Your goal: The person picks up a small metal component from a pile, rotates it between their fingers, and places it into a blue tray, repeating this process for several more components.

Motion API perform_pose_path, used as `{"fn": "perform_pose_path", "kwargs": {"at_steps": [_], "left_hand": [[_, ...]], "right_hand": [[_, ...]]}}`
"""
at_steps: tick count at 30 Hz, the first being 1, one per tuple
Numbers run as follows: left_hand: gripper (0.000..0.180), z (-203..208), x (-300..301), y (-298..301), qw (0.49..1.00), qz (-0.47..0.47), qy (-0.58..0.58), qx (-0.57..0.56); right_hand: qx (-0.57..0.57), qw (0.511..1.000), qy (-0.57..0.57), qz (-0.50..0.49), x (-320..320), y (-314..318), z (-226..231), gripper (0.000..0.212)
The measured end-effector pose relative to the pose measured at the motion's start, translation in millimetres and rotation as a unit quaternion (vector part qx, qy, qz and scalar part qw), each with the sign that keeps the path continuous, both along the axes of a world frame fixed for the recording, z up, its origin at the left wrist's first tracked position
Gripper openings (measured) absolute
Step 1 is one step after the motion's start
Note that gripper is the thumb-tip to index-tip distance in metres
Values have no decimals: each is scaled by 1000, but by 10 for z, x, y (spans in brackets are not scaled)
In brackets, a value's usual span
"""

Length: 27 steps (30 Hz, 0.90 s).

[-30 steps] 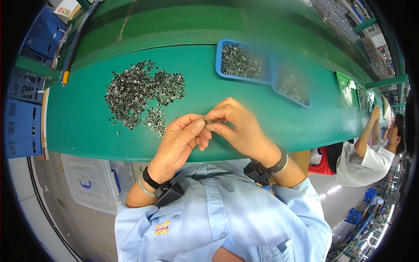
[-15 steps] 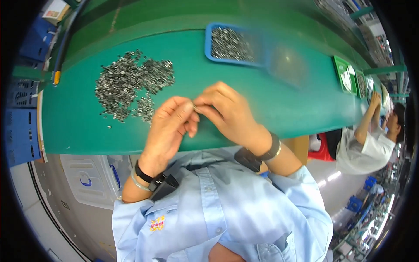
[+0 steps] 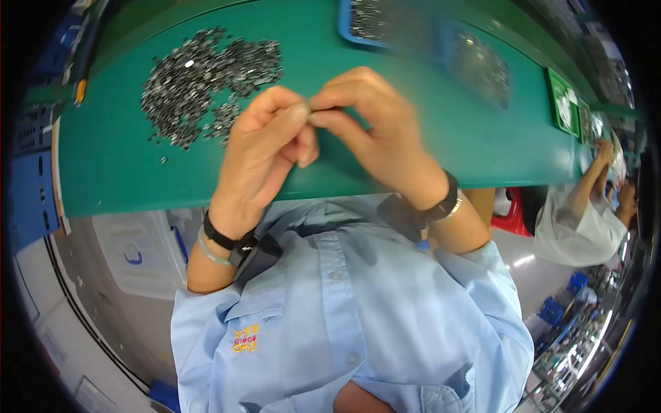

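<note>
Both hands meet fingertip to fingertip above the near edge of the green table [image 3: 206, 182]. My left hand [image 3: 265, 141] pinches with thumb and forefinger, its other fingers curled. My right hand [image 3: 375, 120] also pinches, thumb and forefinger against the left fingertips. Whatever lies between them is too small and covered to make out. Left of my hands, a spread heap of small shiny dark metal pieces [image 3: 182, 89] lies on the table. One stray metal piece [image 3: 164, 160] sits just below the heap.
A blue tray [image 3: 365, 43] of similar small pieces stands at the far side, with a blurred blue-edged tray [image 3: 482, 69] to its right. Green trays [image 3: 563, 103] lie farther right, near a co-worker in a pale shirt [image 3: 575, 227]. A clear lidded bin [image 3: 138, 251] stands below the table, left.
The view has shifted, so table, heap and trays appear higher in the picture. My hands remain together in a pinch, with the right forefinger and thumb slightly farther apart along their length.
</note>
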<state>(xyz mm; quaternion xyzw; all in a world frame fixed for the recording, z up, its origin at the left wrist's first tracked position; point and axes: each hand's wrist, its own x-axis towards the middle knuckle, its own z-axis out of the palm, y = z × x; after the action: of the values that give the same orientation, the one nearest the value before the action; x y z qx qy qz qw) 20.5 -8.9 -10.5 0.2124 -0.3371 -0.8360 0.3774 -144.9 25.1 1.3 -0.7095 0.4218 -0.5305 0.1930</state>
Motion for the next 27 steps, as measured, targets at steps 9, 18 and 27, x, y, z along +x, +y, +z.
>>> {"fn": "perform_pose_path", "kwargs": {"at_steps": [9,18,27], "left_hand": [[12,156,24,-2,999,-4,-38,7],[14,229,-49,124,992,-30,81,92],[13,202,-73,133,992,-38,72,92]], "right_hand": [[-25,998,57,-32,2,-29,72,16],[191,903,-369,106,90,115,-20,11],[143,961,-232,54,57,100,-14,11]]}}
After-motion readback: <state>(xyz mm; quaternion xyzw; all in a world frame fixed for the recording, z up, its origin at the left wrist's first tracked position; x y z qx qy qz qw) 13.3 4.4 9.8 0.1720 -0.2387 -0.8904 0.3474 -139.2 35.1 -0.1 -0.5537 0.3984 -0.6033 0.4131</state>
